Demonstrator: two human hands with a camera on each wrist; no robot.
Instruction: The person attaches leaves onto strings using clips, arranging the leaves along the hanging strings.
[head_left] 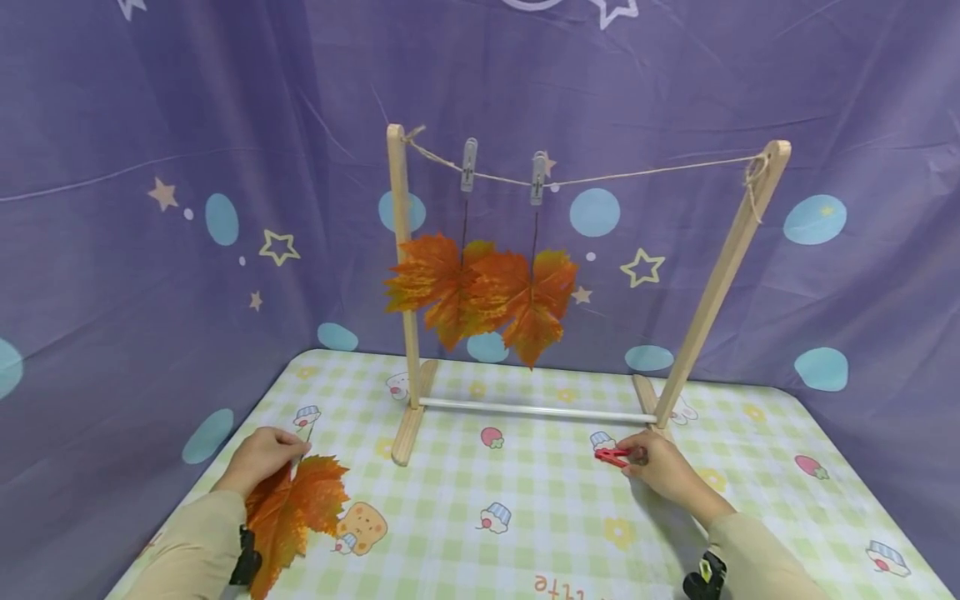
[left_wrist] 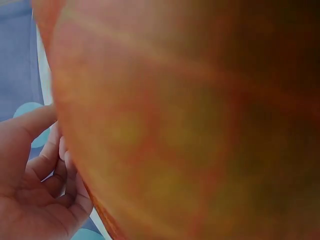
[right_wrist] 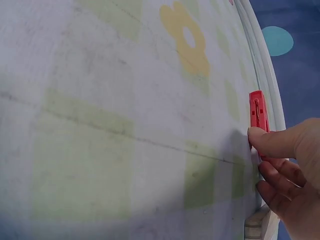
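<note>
An orange maple leaf (head_left: 303,500) hangs by its stem from my left hand (head_left: 266,457), which pinches it above the table's left side. In the left wrist view the leaf (left_wrist: 175,120) fills most of the picture, blurred, beside the curled fingers of my left hand (left_wrist: 40,185). My right hand (head_left: 663,471) pinches a red clothespin (head_left: 611,456) just over the tablecloth, near the rack's right foot. The right wrist view shows that clothespin (right_wrist: 258,112) between thumb and fingers. Two more orange leaves (head_left: 442,287) hang by their stems from grey clothespins (head_left: 468,165) on a twine line (head_left: 645,173).
A wooden rack (head_left: 402,250) with a white crossbar (head_left: 532,409) stands at the back of the table, its twine tied between two posts. A checked tablecloth (head_left: 555,517) covers the table. Purple curtain (head_left: 187,100) rises behind and to the sides.
</note>
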